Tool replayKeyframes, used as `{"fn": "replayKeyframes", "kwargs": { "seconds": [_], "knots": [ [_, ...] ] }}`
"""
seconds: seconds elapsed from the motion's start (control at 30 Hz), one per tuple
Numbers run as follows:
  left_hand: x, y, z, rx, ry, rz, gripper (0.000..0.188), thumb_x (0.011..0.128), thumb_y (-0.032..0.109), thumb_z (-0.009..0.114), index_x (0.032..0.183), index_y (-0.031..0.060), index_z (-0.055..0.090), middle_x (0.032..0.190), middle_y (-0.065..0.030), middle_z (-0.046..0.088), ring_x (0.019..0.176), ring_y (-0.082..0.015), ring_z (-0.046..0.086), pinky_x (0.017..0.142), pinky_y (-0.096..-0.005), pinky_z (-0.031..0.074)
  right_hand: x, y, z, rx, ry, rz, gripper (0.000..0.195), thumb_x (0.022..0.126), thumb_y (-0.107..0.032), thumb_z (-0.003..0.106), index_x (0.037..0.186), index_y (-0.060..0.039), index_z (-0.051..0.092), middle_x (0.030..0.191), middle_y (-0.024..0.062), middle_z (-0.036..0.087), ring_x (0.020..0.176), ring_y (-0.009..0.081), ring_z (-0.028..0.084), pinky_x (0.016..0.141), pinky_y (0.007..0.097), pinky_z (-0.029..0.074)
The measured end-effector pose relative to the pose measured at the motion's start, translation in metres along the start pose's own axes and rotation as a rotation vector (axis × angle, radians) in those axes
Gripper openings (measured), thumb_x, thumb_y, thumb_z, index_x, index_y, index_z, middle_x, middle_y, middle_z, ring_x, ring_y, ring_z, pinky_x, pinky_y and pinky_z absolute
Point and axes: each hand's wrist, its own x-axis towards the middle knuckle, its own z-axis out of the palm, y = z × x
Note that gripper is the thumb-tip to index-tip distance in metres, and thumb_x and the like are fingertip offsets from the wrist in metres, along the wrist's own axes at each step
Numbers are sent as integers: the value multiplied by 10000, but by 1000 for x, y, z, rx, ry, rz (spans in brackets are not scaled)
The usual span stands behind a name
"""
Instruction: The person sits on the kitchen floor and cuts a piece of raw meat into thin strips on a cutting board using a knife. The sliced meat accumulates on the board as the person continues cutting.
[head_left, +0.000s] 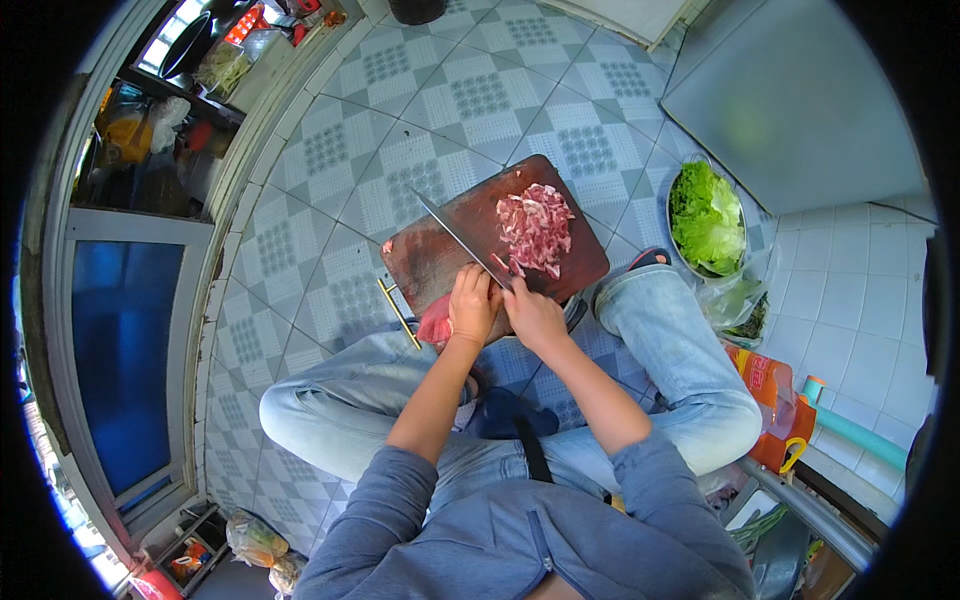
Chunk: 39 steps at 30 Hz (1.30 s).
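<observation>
A dark wooden cutting board (442, 240) with a brass-coloured handle lies low before me, between my knees. My right hand (534, 315) grips the handle of a long knife (459, 234), whose blade points away to the upper left across the board. My left hand (474, 304) presses on a piece of raw red meat (435, 321) at the board's near edge, its fingers close beside the blade. Most of that meat is hidden under the hand. A heap of sliced raw meat (534, 229) lies on the board's right part, and a few slices touch the blade.
Lettuce (705, 217) fills a round metal bowl on the tiled floor (480, 97) at right. Near it are a clear plastic bag of greens (739, 300) and an orange package (772, 390). A blue-paned door (127, 360) and shelves stand left; filled bags (255, 538) lie lower left.
</observation>
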Motion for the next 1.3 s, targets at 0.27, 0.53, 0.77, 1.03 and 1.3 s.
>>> {"fn": "replayKeyframes", "kwargs": {
  "seconds": [0.27,0.53,0.77,1.03,1.3],
  "knots": [
    [0,2,-3,-34,-33,3,298,724,45,693,1016,4,652,1125,-135,618,1092,-348,571,952,-425,484,-19,53,-20,239,-28,107,291,1033,-382,379,1088,-116,486,815,272,661,806,505,621,725,610,464],
    [-1,7,-8,-49,1,-21,233,748,55,696,977,27,659,1106,-128,599,1042,-339,571,901,-425,491,-48,32,-16,205,-6,82,316,1029,-403,372,1125,-124,483,771,265,664,755,498,633,683,610,476],
    [-3,3,-2,0,-13,5,227,728,68,692,948,30,650,1083,-127,594,1015,-337,569,859,-421,491,-54,31,-10,100,-25,94,291,1026,-368,393,1093,-90,451,741,252,664,709,487,635,654,603,482],
    [4,12,-9,-13,37,67,259,693,45,711,944,34,648,1071,-126,613,987,-341,578,852,-413,500,15,-5,2,157,4,48,297,1013,-338,416,1090,-51,411,800,293,662,752,499,639,695,620,486],
    [4,12,-7,3,73,68,249,702,47,709,943,43,646,1067,-126,619,996,-336,593,857,-420,496,-12,35,12,475,30,123,312,1026,-366,364,1073,-66,435,849,325,646,821,534,607,752,630,445]
  ]
}}
